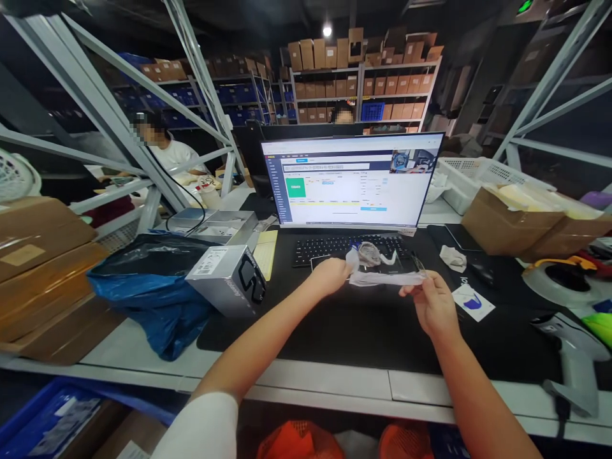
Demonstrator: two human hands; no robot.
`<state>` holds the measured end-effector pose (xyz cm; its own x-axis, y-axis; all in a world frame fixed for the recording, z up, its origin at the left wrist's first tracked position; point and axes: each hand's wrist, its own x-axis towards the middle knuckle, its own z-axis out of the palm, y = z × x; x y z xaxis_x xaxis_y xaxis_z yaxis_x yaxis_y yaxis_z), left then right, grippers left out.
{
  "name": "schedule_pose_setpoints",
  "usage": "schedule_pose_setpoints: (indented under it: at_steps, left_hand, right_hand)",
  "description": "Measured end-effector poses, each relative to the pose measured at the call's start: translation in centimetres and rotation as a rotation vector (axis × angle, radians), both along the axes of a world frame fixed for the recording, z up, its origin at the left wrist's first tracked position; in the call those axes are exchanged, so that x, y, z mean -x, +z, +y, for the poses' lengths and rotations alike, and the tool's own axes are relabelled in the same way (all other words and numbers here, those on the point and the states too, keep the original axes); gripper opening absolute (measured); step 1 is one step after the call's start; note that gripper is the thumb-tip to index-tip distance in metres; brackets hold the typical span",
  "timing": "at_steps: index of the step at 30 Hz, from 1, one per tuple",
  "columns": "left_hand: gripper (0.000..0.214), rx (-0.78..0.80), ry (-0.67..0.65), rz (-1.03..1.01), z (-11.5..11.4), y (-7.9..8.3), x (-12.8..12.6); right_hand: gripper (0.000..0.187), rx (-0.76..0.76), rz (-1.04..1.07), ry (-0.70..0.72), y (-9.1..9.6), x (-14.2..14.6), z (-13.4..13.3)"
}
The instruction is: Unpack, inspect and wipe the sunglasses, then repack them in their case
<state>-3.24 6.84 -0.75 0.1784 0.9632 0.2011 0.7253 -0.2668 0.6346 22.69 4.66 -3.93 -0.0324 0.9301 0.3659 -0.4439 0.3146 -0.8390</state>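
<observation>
A thin translucent plastic wrapper (382,278) is stretched between my two hands, above the dark desk mat. My left hand (331,275) is closed on its left end. With thumb and fingertips, my right hand (434,303) pinches its right end. Just beyond the wrapper lies a small rounded greyish item (369,254) that looks wrapped in clear film; its kind cannot be made out. Behind it is the black keyboard (329,247), partly covered. A white card with a purple shape (472,302) lies to the right of my right hand.
A lit monitor (351,185) stands behind the keyboard. To the left are a silver product box (227,284) and a blue plastic bag (148,306). On the right sit a barcode scanner (574,363), a mouse (479,271) and an open carton (511,223). A person (169,150) is at back left.
</observation>
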Motion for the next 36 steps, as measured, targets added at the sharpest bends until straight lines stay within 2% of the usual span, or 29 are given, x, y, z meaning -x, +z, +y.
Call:
schedule_pose_setpoints:
  at_steps: [2,4,5,7,10,12,14,19,22,26,28,30,33,36]
  left_hand:
    - [0.027,-0.099,0.076,-0.002,-1.8,0.1,0.0]
    - [0.032,-0.246,0.107,-0.092,-3.4,0.8,0.3]
    - [0.034,-0.325,0.077,-0.157,-4.1,1.4,0.5]
    - [0.039,-0.426,-0.098,-0.232,-5.2,2.8,0.7]
    - [0.054,-0.338,-0.419,-0.075,-6.3,4.5,0.4]
    - [0.051,-0.237,-0.498,0.012,-6.5,4.7,-0.1]
    - [0.046,-0.169,-0.517,-0.007,-6.5,4.2,-0.5]
    - [0.047,-0.004,-0.448,-0.215,-5.9,2.9,-0.4]
    - [0.047,0.053,-0.424,-0.324,-5.9,2.9,-0.3]
    - [0.047,0.189,-0.455,-0.419,-5.8,2.9,-0.3]
    - [0.049,0.250,-0.443,-0.448,-5.5,2.6,-0.2]
    - [0.053,0.269,-0.400,-0.488,-5.1,2.3,-0.1]
    - [0.058,0.228,-0.297,-0.600,-4.4,2.0,0.3]
    - [0.056,0.126,-0.168,-0.769,-3.8,2.0,1.1]
  right_hand:
    - [0.023,-0.038,-0.069,0.019,-0.1,-0.2,-0.5]
    - [0.023,-0.067,-0.168,0.021,0.0,-0.3,-1.0]
    - [0.024,-0.081,-0.223,0.020,0.1,-0.4,-1.2]
    - [0.026,-0.108,-0.329,0.023,0.4,-0.4,-1.6]
    - [0.029,-0.108,-0.446,0.051,0.7,-0.3,-2.0]
    - [0.029,-0.063,-0.474,0.079,0.6,-0.4,-2.0]
    - [0.029,-0.007,-0.457,0.103,0.0,-0.5,-1.8]
    - [0.029,0.074,-0.381,0.185,-2.3,-0.8,-0.8]
    - [0.029,0.053,-0.449,0.134,-3.2,-0.8,-0.5]
    - [0.035,-0.108,-0.636,-0.032,-3.4,-0.6,-0.5]
    - [0.037,-0.236,-0.738,-0.091,-3.1,-0.5,-0.6]
    - [0.032,-0.312,-0.807,-0.114,-2.4,-0.6,-0.7]
    - [0.023,-0.224,-0.847,-0.069,-1.3,-1.1,-0.8]
    - [0.029,-0.044,-0.748,0.106,-0.5,-1.8,-1.0]
